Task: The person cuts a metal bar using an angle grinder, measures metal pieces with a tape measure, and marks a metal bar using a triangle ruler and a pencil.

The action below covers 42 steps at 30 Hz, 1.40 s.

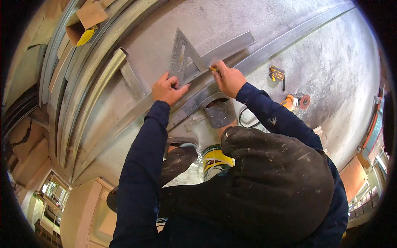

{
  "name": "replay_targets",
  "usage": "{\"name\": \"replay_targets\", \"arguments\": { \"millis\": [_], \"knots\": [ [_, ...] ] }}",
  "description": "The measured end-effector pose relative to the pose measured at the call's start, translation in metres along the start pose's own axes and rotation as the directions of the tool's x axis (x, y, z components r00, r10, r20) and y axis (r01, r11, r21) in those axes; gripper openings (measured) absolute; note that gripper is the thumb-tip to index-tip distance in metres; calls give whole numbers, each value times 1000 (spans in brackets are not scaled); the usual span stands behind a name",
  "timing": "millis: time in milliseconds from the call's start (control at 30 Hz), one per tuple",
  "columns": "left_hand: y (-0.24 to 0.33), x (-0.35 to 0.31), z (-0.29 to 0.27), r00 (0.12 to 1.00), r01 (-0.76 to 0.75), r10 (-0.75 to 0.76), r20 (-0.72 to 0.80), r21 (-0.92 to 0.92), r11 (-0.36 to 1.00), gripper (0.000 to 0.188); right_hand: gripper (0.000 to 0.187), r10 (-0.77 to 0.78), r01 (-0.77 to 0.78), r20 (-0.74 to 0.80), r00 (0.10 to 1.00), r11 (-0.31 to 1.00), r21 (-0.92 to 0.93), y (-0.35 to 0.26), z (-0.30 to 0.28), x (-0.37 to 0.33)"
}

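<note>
A grey metal triangular square (178, 51) stands against a long metal channel (285, 41) that crosses in front of me. My left hand (167, 89) is closed on the square's lower edge, pressing it to the channel. A thin yellow pencil (213, 69) is pinched in my right hand (229, 79), its tip close to the square's right corner at the channel's edge. Just beyond, a shorter metal piece (235, 44) lies on the concrete floor, partly behind the square.
Several long metal profiles (93, 70) are stacked at the left, with an opened cardboard box (92, 16) on them. To the right lie a yellow-black tape measure (276, 74) and an orange angle grinder (290, 102). A yellow-and-green bucket (216, 157) stands between my legs.
</note>
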<state>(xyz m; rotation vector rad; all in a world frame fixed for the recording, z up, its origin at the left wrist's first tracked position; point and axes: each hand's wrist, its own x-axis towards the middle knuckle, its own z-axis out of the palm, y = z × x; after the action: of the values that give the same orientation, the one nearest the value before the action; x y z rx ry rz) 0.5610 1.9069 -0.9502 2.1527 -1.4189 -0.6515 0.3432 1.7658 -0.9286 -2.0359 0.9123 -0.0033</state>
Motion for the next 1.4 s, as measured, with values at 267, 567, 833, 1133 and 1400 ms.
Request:
{"name": "replay_targets", "arguments": {
  "millis": [267,567,833,1133,1400],
  "knots": [
    [1,0,2,1000,22,-22,0,-17,1000,40,19,-6,6,7,1000,1000,-15,-3,-2,2],
    [3,0,0,1000,21,-21,11,0,1000,41,18,-60,59,-27,998,998,-24,2,8,8],
    [-3,-1,-1,1000,9,-9,9,17,1000,41,16,-28,28,5,1000,1000,-1,-1,7,14],
    [2,2,1,1000,1,-2,23,67,998,43,17,-50,47,-34,998,996,-69,4,8,32],
    [6,2,2,998,53,-53,19,17,998,43,18,-7,4,-27,1000,994,-105,3,8,30]
  ]
}}
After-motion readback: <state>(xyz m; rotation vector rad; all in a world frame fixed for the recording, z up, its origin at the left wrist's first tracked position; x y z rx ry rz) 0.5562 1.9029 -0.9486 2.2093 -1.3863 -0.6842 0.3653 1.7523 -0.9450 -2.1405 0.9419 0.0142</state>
